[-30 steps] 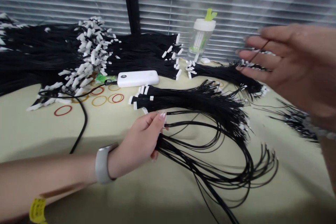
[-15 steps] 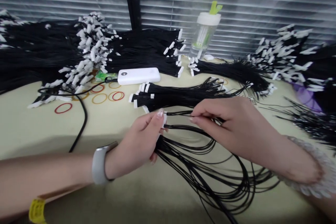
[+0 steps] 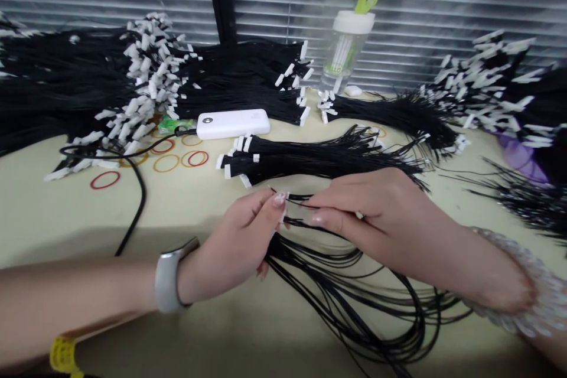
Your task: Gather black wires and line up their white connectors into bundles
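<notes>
My left hand (image 3: 241,236) is closed on a small white connector (image 3: 282,211), pinched between thumb and fingers, and on black wires bunched below it. Thin black wires run rightward out of the connector. Close by, my right hand (image 3: 376,224) pinches some of these wires between thumb and forefinger. From under both hands a loose bundle of black wires (image 3: 336,307) loops down and to the right across the table. Just beyond the hands lies a stack of black wires with white connectors (image 3: 283,159). The inside of each grip is partly hidden by the fingers.
A white power bank (image 3: 233,124) with a black cable (image 3: 142,195) lies behind on the left. Red and yellow rubber bands (image 3: 105,180) are scattered near it. Big piles of connector wires (image 3: 57,82) line the back. A clear bottle (image 3: 348,50) stands by the blinds.
My right hand has slid left along the wires, closer to the white connector. My left hand has shifted slightly right, still gripping the connector.
</notes>
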A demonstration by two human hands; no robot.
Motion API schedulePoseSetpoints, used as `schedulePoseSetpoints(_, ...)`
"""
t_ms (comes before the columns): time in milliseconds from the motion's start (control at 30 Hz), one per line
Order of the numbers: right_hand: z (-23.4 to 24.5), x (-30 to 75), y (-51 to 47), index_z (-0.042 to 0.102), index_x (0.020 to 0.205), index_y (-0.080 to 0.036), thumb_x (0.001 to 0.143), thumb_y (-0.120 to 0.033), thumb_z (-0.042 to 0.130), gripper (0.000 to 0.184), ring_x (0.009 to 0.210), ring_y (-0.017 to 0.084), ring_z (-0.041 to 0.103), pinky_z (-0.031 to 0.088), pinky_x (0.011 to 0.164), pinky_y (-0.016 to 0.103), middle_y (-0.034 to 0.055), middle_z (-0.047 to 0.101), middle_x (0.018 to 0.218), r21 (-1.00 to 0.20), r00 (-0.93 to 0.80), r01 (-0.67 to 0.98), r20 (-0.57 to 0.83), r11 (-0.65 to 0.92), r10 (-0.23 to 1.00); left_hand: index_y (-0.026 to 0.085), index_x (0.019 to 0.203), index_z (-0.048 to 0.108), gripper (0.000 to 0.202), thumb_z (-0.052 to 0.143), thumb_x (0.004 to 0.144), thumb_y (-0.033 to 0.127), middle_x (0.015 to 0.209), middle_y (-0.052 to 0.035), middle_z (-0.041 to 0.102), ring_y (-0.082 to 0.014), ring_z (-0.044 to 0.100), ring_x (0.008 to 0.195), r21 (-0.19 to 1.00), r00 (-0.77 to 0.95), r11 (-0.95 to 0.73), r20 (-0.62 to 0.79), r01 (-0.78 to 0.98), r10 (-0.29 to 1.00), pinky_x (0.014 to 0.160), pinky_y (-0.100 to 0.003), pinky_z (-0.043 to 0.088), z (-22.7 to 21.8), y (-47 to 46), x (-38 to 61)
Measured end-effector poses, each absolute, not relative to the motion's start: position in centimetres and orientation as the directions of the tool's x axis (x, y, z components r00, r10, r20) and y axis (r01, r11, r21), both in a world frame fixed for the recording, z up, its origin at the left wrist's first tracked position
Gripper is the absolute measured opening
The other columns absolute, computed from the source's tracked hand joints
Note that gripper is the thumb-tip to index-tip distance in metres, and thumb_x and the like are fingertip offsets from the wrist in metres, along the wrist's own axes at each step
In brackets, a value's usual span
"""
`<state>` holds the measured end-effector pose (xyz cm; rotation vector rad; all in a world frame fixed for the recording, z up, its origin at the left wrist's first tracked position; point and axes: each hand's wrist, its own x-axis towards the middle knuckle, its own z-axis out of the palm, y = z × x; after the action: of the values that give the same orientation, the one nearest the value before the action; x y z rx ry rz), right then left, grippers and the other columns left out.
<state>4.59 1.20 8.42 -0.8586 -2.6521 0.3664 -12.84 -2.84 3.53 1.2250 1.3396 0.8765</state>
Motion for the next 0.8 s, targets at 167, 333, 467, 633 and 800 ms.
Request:
schedulePoseSetpoints(167,9.1,5.3,1.7,0.058,0.083,-0.022,0.086,-0.028,0.038,0.021,0.052,0.003,0.045,0.032,0.053,0.016,-0.0059,0.056,0.063,-0.364,-0.708,0.599,0.174,0.713,0.684,0.018,0.064,0.044,0.038,0.038,0.077,0.054,0.050,0.0057,0.040,-0.0038,0.036,0.027,0.971,0.006,0.218,-0.219,0.096,0.976,0.023,-0.014,0.031,3.3,-2.4,-12.6)
schedulePoseSetpoints(333,9.0,5.7,2.3,0.062,0.081,-0.022,0.081,-0.019,0.043,0.019,0.070,0.008,0.054,0.038,0.064,0.019,-0.0030,0.061,0.078,-0.344,-0.735,0.589,0.147,0.731,0.662,0.018,0.066,0.046,0.038,0.041,0.076,0.054,0.058,0.0045,0.044,-0.0025,0.037,0.029,0.966,-0.031,0.247,-0.245,0.072,0.969,0.022,-0.014,0.032,3.5,-2.2,-12.5)
schedulePoseSetpoints(467,8.5,5.2,1.8,0.059,0.093,-0.023,0.083,-0.022,0.042,0.020,0.064,0.007,0.053,0.037,0.060,0.019,-0.0024,0.061,0.078,-0.329,-0.725,0.571,0.227,0.752,0.650,0.018,0.066,0.045,0.037,0.041,0.076,0.053,0.055,0.0052,0.042,-0.0029,0.037,0.029,0.973,0.011,0.225,-0.226,0.061,0.974,0.023,-0.014,0.032,3.5,-2.3,-12.6)
schedulePoseSetpoints(633,8.3,4.9,1.4,0.055,0.080,-0.020,0.082,-0.025,0.044,0.013,0.051,0.005,0.045,0.031,0.051,0.019,-0.0041,0.056,0.064,-0.313,-0.683,0.612,0.254,0.727,0.684,0.018,0.065,0.044,0.038,0.039,0.076,0.054,0.054,0.0050,0.043,-0.0039,0.037,0.028,0.968,0.022,0.245,-0.246,0.047,0.969,0.023,-0.015,0.032,3.2,-2.3,-12.6)
schedulePoseSetpoints(800,8.1,5.1,1.5,0.052,0.077,-0.019,0.081,-0.022,0.044,0.010,0.057,0.006,0.048,0.034,0.054,0.018,-0.0032,0.056,0.068,-0.297,-0.665,0.611,0.310,0.734,0.679,0.018,0.065,0.044,0.039,0.038,0.076,0.055,0.052,0.0046,0.041,-0.0043,0.036,0.029,0.962,0.027,0.272,-0.273,0.037,0.962,0.024,-0.016,0.031,3.0,-2.2,-12.6)
